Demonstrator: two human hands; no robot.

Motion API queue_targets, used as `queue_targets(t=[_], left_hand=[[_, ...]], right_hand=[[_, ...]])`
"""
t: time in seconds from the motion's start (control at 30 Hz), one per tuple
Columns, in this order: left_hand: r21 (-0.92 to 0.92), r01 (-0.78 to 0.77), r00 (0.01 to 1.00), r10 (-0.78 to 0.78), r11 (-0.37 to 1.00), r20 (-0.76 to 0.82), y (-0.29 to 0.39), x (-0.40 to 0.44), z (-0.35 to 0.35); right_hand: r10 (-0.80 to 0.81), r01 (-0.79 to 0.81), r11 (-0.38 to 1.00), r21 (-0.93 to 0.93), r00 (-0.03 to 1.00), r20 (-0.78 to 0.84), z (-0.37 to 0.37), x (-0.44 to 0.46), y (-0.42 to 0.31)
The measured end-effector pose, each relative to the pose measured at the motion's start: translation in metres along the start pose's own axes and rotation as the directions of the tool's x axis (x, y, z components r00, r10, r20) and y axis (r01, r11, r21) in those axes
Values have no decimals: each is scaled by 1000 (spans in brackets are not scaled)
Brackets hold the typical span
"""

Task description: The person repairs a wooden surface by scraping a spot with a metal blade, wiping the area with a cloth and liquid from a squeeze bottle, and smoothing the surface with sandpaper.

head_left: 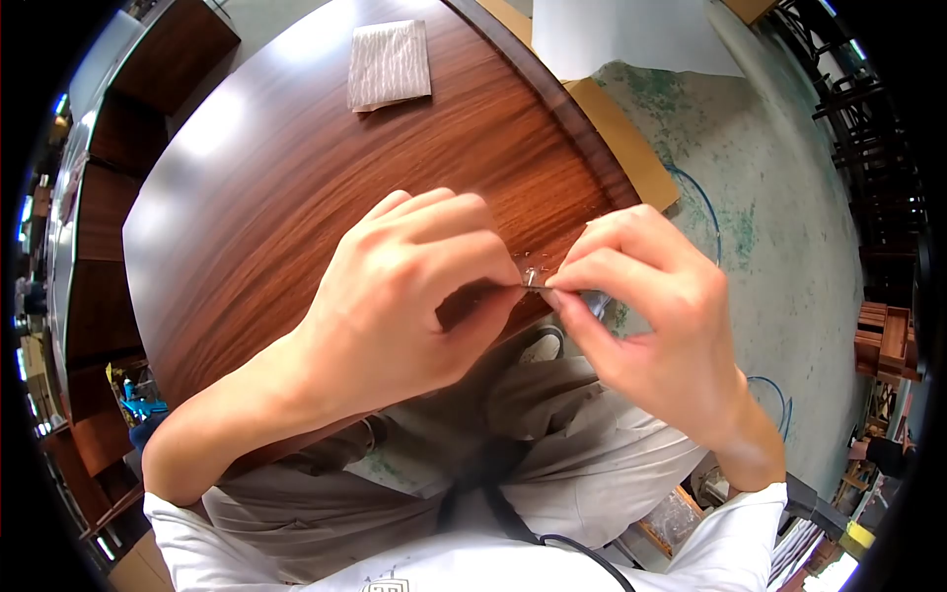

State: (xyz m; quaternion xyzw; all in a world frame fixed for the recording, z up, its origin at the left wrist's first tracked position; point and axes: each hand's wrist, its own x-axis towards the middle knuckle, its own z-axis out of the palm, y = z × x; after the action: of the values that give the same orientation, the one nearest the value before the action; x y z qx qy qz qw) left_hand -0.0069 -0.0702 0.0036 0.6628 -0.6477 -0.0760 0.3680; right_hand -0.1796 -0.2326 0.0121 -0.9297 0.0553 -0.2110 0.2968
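Note:
Over the edge of a glossy brown wooden tabletop, my left hand and my right hand nearly meet. Thumb and forefinger of each are pinched on opposite ends of a thin, dark, narrow strip. Most of the strip is hidden by the fingertips, so its kind cannot be made out. Small pale bits show just beyond it by the table edge. Farther back on the tabletop lies a folded, creased beige pad, apart from both hands.
The table's raised dark rim curves along the right side. Cardboard and a pale sheet lie beyond it. A blue hose runs over the stained concrete floor. Dark wooden panels stand at left.

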Motion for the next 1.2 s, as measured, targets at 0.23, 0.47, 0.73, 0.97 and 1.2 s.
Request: queue_targets(t=[0.23,0.47,0.73,0.97,1.2], left_hand=[[-6,19,1000,-19,1000,9,0,0,0],[-4,-8,1000,8,1000,-25,-13,6,3],[10,-98,995,98,995,28,-12,0,-2],[7,-94,995,94,996,41,-9,0,-3],[11,-95,995,94,995,20,-7,-2,-1]], right_hand=[[-5,5,1000,-15,1000,19,-3,5,3],[-45,44,998,-50,999,-21,-1,7,12],[-120,120,992,-46,993,-9,3,1,8],[-137,137,990,-40,991,0,2,4,9],[-146,145,988,-54,989,-3,3,5,10]])
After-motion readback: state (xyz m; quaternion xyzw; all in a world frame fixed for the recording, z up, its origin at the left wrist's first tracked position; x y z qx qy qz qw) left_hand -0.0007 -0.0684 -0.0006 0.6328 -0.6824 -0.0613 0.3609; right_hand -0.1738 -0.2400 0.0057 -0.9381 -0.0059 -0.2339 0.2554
